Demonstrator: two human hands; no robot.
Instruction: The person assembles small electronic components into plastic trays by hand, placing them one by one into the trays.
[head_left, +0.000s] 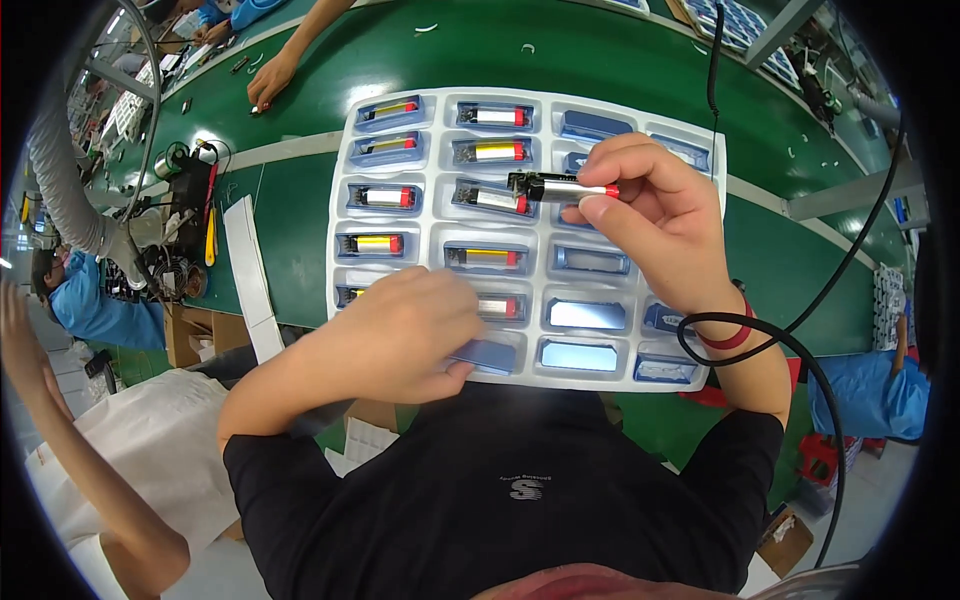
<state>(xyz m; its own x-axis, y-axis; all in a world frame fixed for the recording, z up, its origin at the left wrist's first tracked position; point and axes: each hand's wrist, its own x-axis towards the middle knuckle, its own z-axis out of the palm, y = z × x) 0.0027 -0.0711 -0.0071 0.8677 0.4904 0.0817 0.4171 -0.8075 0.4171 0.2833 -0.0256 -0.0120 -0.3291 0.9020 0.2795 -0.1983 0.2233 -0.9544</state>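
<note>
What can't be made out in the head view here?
Head view, blur: the left hand; its grip can't be told.
Head view, behind that hand: lower-left part of the white tray.
Head view, behind the right hand: tray slots at right.
Head view, cut by left edge: a co-worker's hand.

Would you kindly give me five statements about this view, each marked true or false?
1. The right hand holds a silver battery cell with a red end. True.
2. The red wristband is on the left wrist. False: it is on the right.
3. Blue casings sit in compartments of the white tray. True.
4. The left hand is over the tray's far right corner. False: it is over the near left part.
5. The worktable is green. True.
</note>
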